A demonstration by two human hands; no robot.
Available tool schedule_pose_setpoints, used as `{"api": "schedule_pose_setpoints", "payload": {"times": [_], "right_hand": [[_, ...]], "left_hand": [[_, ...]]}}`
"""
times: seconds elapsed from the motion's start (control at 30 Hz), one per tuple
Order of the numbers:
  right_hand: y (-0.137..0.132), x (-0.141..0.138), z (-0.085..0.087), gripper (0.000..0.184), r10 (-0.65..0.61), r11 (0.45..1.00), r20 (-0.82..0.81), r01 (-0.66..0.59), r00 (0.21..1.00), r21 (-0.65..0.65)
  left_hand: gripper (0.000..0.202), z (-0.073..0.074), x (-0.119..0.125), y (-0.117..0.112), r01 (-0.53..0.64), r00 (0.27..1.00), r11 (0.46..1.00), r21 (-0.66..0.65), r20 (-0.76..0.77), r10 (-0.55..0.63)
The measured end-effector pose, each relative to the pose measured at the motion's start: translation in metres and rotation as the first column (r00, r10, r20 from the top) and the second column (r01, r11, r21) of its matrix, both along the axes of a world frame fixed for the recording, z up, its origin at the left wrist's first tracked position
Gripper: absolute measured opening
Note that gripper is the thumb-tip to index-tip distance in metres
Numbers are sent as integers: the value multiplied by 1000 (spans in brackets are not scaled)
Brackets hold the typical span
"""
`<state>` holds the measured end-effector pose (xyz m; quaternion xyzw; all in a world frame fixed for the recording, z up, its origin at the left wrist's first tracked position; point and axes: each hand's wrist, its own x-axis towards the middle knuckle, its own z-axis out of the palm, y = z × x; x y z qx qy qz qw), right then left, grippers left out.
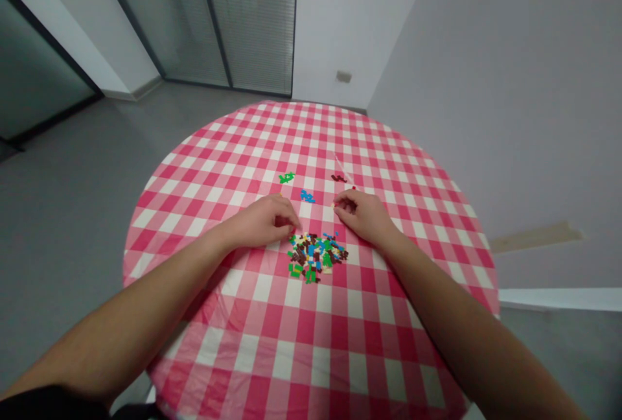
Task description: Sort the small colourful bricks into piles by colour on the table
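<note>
A heap of small mixed-colour pieces (pixel 317 256), green, blue, brown and pale, lies on the round table with a red-and-white checked cloth (pixel 311 342). My left hand (pixel 265 220) rests knuckles-up just left of the heap, fingers curled and pinched at its edge. My right hand (pixel 363 214) sits just right of the heap, fingers also curled in a pinch. What either pinch holds is too small to make out. Beyond the hands lie three little sorted groups: green pieces (pixel 286 177), blue pieces (pixel 307 197) and brown pieces (pixel 339 179).
A thin clear stick or tool (pixel 343 170) lies near the brown pieces. Grey floor surrounds the table, with glass doors and blinds (pixel 233 18) at the back and a white wall (pixel 510 83) close on the right.
</note>
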<state>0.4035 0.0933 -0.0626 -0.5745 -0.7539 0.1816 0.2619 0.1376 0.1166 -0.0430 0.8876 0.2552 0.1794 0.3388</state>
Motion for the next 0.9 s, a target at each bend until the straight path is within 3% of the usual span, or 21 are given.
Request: {"api": "schedule_pose_setpoints", "payload": {"times": [0.1, 0.33, 0.73, 0.9], "right_hand": [[0, 0, -1, 14, 10, 1000, 11, -10, 1000, 5], [0, 0, 2, 15, 19, 1000, 10, -19, 1000, 5], [-2, -2, 4, 18, 16, 1000, -5, -16, 1000, -13], [-1, -1, 3, 20, 12, 1000, 0, -12, 1000, -2]], "left_hand": [[17, 6, -2, -1, 80, 996, 995, -54, -39, -83], [25, 4, -5, 0, 120, 990, 992, -40, -67, -123], [15, 3, 1, -3, 147, 986, 989, 11, -83, -146], [12, 2, -1, -1, 112, 993, 993, -43, -22, -113]]}}
